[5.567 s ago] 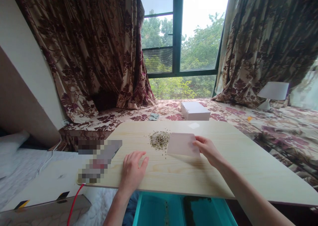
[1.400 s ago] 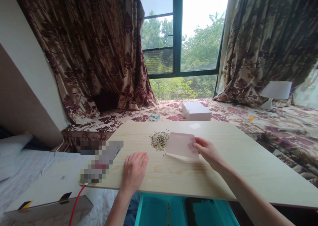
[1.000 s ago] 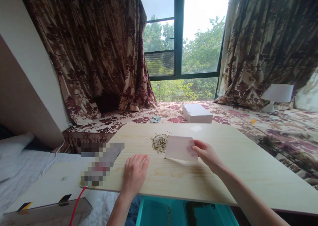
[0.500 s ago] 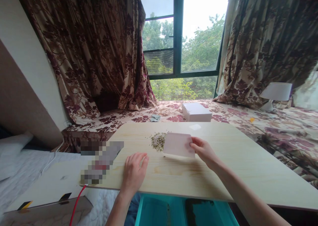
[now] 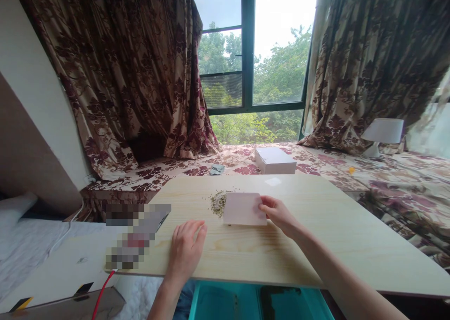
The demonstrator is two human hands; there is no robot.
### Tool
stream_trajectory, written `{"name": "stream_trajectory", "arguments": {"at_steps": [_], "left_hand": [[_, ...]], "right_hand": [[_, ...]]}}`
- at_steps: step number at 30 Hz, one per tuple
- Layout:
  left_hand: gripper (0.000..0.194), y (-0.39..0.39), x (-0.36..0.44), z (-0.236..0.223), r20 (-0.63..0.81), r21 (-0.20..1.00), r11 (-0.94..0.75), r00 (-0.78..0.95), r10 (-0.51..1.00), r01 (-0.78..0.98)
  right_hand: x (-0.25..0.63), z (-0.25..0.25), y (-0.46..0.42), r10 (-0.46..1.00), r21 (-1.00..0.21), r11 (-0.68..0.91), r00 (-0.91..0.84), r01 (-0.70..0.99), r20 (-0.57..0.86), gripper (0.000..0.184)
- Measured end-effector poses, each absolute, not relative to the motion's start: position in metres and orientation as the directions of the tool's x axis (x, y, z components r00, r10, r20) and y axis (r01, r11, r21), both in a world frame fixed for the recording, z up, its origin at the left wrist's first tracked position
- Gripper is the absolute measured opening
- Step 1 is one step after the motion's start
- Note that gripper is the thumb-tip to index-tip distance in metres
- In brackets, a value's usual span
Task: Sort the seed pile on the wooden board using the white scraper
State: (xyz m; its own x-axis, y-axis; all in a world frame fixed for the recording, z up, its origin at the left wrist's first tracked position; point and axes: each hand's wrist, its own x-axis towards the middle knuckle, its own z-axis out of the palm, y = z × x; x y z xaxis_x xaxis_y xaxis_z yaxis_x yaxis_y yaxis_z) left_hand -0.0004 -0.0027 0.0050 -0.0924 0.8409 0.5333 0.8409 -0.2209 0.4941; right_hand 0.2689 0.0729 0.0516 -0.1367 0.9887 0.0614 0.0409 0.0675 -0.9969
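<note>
My right hand (image 5: 277,213) pinches the right edge of a pale, stiff-looking rectangular card (image 5: 245,208), held low over the tabletop. Its left edge covers part of a loose heap of small green and whitish grains, perhaps beans or seeds (image 5: 218,203); how far the heap goes beneath it is hidden. A few stray grains lie scattered around the heap. To the left, my left hand (image 5: 188,247) rests palm down on the wooden table (image 5: 298,249), fingers stretched out and holding nothing.
Below the table's front edge sits a turquoise bin (image 5: 211,306). A blurred-out object with a red cable (image 5: 101,294) lies at the table's left. On the ledge behind stand a white box (image 5: 276,160), a crumpled cloth (image 5: 217,169) and a lamp (image 5: 382,131).
My right hand has brought the card leftward against the heap, covering more of it. The whole view has shifted slightly. My left hand stays on the table.
</note>
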Motion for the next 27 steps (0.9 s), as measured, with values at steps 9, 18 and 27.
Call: {"name": "stream_trajectory", "arguments": {"at_steps": [9, 18, 27], "left_hand": [[0.036, -0.002, -0.004, 0.003, 0.527, 0.486, -0.232, -0.071, 0.847, 0.843], [0.037, -0.003, -0.003, 0.004, 0.529, 0.489, -0.231, -0.076, 0.845, 0.841], [0.037, 0.0, -0.006, 0.001, 0.524, 0.492, -0.228, -0.076, 0.848, 0.841]], "right_hand": [[0.262, 0.058, 0.098, 0.943, -0.994, -0.037, -0.326, 0.101, -0.068, 0.022], [0.271, 0.07, 0.095, 0.87, -0.973, -0.069, -0.464, 0.222, -0.167, 0.024], [0.319, 0.095, 0.055, 0.789, -0.924, -0.014, -0.563, 0.383, -0.245, 0.022]]}}
